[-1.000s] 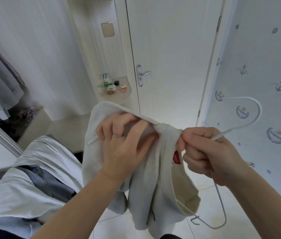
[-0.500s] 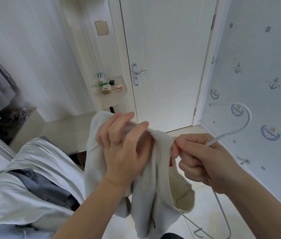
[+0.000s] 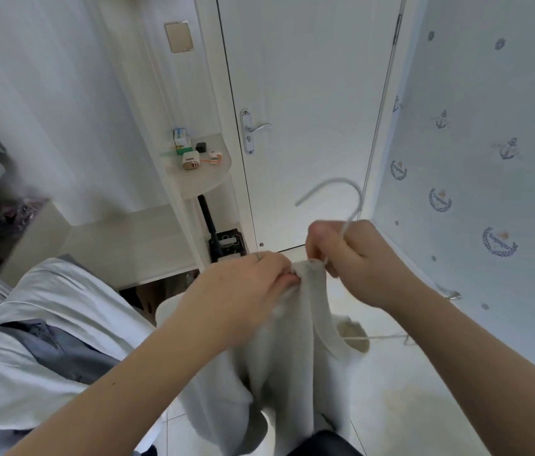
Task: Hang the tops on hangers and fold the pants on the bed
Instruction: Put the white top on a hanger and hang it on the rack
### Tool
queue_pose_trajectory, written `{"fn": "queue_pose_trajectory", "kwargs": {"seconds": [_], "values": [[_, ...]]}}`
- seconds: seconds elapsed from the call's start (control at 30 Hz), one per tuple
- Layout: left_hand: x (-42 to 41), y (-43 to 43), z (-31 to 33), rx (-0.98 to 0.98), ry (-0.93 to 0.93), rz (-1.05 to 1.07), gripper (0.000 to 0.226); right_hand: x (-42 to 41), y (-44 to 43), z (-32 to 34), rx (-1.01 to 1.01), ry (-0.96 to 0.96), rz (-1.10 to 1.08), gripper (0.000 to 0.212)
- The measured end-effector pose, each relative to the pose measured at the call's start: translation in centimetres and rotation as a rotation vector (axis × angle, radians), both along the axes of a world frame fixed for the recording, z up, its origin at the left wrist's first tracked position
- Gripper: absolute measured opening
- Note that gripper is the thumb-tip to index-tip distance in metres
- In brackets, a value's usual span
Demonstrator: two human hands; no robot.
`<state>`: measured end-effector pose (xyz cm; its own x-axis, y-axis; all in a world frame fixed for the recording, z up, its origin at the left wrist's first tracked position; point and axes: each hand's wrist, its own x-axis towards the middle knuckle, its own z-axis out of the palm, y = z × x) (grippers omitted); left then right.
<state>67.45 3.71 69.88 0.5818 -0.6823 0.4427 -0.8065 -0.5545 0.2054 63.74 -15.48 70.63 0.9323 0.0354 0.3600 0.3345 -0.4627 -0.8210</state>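
Observation:
A pale grey-white top (image 3: 292, 366) hangs in front of me, bunched at its upper edge. My left hand (image 3: 243, 291) pinches that upper edge of the fabric. My right hand (image 3: 354, 261) grips the neck of a white wire hanger (image 3: 341, 189), whose hook curves up and to the left above my fist. Part of the hanger's lower wire shows at the right of the top, by its open neckline. The rest of the hanger is hidden inside the fabric.
The bed (image 3: 26, 350) at lower left carries white and grey-blue clothes. A closed white door (image 3: 305, 110) stands ahead, and beside it a small shelf (image 3: 203, 179) holds little items. The anchor-patterned wall (image 3: 476, 159) is close on the right. Pale floor tiles lie below.
The hanger has turned: its hook now points up and left instead of right. My left hand moved from spreading the fabric to pinching its top edge beside my right hand. The top hangs lower.

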Motion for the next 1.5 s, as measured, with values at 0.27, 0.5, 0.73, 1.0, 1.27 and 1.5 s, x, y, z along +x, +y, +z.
{"fn": "queue_pose_trajectory", "kwargs": {"seconds": [0.27,0.5,0.73,1.0,1.27,1.5], "values": [[1.8,3.5,-1.8,-0.398,0.356,0.208,0.028,-1.7,-0.3,-7.5,0.091,-0.328,-0.313,0.017],[0.0,3.8,-3.5,-0.517,0.437,0.292,0.012,1.6,3.8,-10.9,-0.208,0.18,0.07,0.024],[-0.4,5.8,-4.1,-0.544,0.423,0.47,0.013,1.2,5.7,-12.5,0.03,0.042,0.027,0.013],[-0.8,7.7,-3.7,-0.365,0.264,0.358,0.034,2.3,6.8,-18.7,-0.203,0.219,0.226,0.025],[-0.7,13.4,-3.7,-0.356,0.221,0.395,0.019,3.7,0.3,-22.3,-0.886,0.168,0.099,0.027],[-1.2,16.4,-3.3,-0.235,0.323,0.453,0.026,4.6,-3.8,-17.9,-0.573,0.189,0.137,0.02]]}}
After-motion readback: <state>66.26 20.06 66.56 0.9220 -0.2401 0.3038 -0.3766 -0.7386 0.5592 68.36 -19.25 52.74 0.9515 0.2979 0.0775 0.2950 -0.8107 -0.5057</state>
